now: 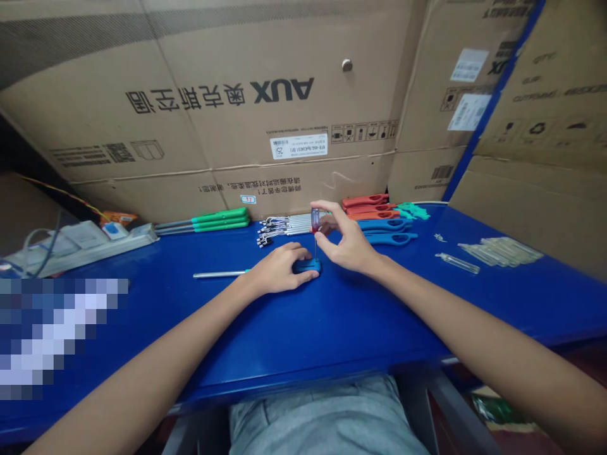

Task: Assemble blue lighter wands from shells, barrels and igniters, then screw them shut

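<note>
As seen from the head camera, the left hand (279,268) clenched a blue handle (307,266) on the blue bench (303,335); the right hand (345,239) pinched a small screwdriver (315,220) upright, tip on the handle. A steel rod (218,273) lay beside the left hand. Green-handled tools (220,219) lay behind left, orange handles (367,206) and blue handles (386,229) behind right.

The stubby screwdriver (315,220) has a glossy, translucent plastic handle and a thin, bright metal shaft; the blue plastic piece (307,266) beneath it looks smooth and shiny. The table (332,335) has a glossy blue finish, painted by the look of it. The cardboard cartons (190,107) behind its far edge are matt brown paper, and the trousers (322,417) are soft grey cloth.
</note>
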`<state>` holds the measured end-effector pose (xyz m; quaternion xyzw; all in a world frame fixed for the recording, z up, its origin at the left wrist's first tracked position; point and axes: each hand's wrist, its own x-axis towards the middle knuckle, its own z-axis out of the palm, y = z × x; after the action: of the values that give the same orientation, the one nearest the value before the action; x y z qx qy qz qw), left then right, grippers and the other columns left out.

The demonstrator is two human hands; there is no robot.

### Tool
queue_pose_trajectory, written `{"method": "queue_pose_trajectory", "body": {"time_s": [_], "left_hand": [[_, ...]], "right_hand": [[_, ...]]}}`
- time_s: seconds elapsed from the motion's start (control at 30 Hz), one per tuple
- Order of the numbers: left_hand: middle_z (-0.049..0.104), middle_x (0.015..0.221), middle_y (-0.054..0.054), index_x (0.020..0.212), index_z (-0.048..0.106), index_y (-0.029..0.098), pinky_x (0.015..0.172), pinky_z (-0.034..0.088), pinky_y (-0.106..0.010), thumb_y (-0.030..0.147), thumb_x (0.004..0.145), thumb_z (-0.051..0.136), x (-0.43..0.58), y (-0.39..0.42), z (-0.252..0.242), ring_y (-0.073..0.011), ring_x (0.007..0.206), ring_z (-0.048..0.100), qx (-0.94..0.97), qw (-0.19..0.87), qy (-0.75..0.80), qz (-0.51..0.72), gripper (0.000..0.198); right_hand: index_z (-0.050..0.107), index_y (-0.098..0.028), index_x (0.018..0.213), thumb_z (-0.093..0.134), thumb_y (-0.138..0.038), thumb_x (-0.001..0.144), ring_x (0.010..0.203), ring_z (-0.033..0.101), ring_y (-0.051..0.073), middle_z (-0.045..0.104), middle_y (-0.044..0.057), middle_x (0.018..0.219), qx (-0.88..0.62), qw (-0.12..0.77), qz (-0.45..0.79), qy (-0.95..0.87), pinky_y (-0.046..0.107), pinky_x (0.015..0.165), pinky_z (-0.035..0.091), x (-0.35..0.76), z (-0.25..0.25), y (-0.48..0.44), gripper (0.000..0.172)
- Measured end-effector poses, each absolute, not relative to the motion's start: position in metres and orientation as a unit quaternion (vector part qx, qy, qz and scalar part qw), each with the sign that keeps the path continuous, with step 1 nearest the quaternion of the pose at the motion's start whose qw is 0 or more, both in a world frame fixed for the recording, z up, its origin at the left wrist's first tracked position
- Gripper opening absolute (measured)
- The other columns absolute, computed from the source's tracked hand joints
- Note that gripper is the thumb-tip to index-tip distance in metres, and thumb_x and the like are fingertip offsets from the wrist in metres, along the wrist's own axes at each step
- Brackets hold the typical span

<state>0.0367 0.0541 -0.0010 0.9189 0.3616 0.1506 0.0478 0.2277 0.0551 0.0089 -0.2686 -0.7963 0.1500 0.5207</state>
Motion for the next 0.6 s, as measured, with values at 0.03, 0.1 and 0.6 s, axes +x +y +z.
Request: {"method": "queue_pose_trajectory", "body": {"time_s": [0.03,0.1,0.6], "left_hand": [[0.067,0.1,-0.011,0.102,0.065,0.014,0.087,0.049,-0.038,0.046,0.087,0.059,0.0368,0.0542,-0.0011,-0.0264,0.097,0.061,0.919,0.047,0.361,0.152,0.036],[0.067,0.099,-0.011,0.102,0.065,0.015,0.087,0.049,-0.038,0.046,0.087,0.059,0.037,0.0544,-0.0013,-0.0262,0.097,0.061,0.919,0.048,0.359,0.154,0.035],[0.067,0.101,-0.011,0.102,0.065,0.015,0.087,0.05,-0.038,0.045,0.087,0.06,0.0385,0.0536,-0.0006,-0.0265,0.097,0.062,0.918,0.048,0.362,0.155,0.034]], "right_hand": [[0.041,-0.027,0.13,0.053,-0.01,0.081,0.075,0.063,0.016,0.063,0.001,0.092,-0.268,0.521,0.151,-0.796,0.038,0.076,0.056,0.2277,0.0088,0.055,0.053],[0.042,-0.027,0.131,0.053,-0.01,0.082,0.072,0.062,0.015,0.062,0.001,0.093,-0.264,0.522,0.151,-0.797,0.037,0.074,0.056,0.2278,0.0085,0.055,0.053],[0.044,-0.03,0.129,0.056,-0.014,0.082,0.071,0.059,0.014,0.06,-0.001,0.089,-0.269,0.514,0.131,-0.804,0.035,0.073,0.055,0.2285,0.008,0.0562,0.051]]}}
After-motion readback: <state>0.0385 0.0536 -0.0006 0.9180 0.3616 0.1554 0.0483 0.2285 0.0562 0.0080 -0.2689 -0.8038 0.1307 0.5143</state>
